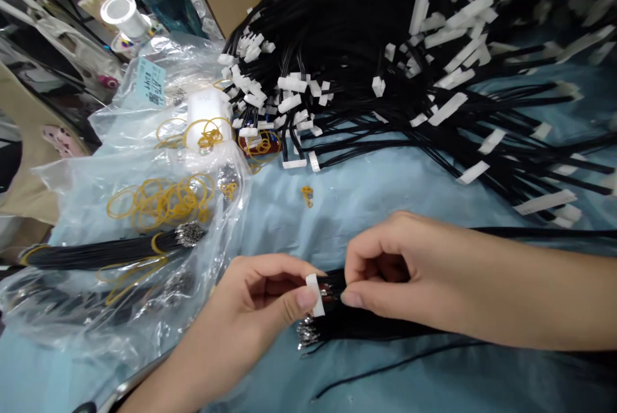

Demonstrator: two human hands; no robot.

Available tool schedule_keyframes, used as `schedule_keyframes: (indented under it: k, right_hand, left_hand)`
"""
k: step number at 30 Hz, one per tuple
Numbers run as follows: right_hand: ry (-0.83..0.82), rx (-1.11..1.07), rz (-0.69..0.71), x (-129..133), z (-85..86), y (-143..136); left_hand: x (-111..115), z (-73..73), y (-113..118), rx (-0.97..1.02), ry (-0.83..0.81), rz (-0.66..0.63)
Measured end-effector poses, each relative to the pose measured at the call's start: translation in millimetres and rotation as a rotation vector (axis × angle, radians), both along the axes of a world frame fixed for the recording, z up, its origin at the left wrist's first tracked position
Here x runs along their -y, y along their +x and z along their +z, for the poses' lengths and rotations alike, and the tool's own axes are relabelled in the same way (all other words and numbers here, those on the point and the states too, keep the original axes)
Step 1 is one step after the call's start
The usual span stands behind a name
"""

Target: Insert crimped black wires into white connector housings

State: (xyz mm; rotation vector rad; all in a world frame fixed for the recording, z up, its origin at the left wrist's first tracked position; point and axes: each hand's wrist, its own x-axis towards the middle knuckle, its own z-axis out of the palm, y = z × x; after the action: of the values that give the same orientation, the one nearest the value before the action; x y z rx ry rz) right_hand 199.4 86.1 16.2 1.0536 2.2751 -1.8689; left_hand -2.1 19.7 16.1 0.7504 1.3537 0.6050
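My left hand (263, 310) pinches a small white connector housing (315, 295) between thumb and fingers. Just right of it, my right hand (385, 265) has thumb and forefinger closed on a thin black wire whose metal terminal points at the housing. Several black wires (339, 279) run from the housing side back under my right hand. Whether the terminal sits inside the housing I cannot tell. Beneath both hands lies a bundle of black wires (376, 325) with bare metal terminals (307, 333) at its left end.
A large heap of black cables with white connectors (292, 83) fills the back and right. Clear plastic bags (226, 207), yellow rubber bands (164, 201) and a tied wire bundle (106, 251) lie left. A loose wire (385, 369) rests in front on the blue covering (274, 220).
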Motion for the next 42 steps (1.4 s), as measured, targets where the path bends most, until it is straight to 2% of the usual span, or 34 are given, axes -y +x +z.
schedule_keyframes:
  k: [5,9,17,22,27,29,35,42]
  right_hand:
    - [0.298,-0.131,-0.120,12.6,-4.8,-3.8]
    - [0.449,-0.167,-0.108,18.0,-9.8,-4.7]
    - [0.506,-0.319,-0.097,23.4,-14.8,-4.8]
    - [0.471,-0.349,-0.032,25.0,-19.3,-3.9]
    - [0.519,-0.365,0.065,24.4,-18.4,-3.9]
    - [0.545,-0.365,0.040,23.7,-18.3,-4.1]
    - [0.559,-0.335,-0.174,22.8,-19.2,-7.4]
    - [0.504,-0.331,-0.206,23.2,-17.1,-7.7]
  left_hand:
    - [-0.3,-0.5,-1.4,-0.012,-0.017,0.005]
    - [0.1,-0.5,-3.4,-0.006,-0.010,-0.006]
    - [-4.3,4.1,-2.0,0.010,-0.027,-0.014]
    - [-2.9,1.2,-2.9,0.009,-0.063,-0.028]
    - [-3.7,2.3,-1.5,0.010,-0.053,-0.055]
    - [-6.5,6.4,1.0,-0.021,-0.048,-0.066]
    - [-9.0,13.1,6.3,-0.096,0.028,-0.034]
    - [-4.4,7.9,6.2,-0.131,0.046,-0.061]
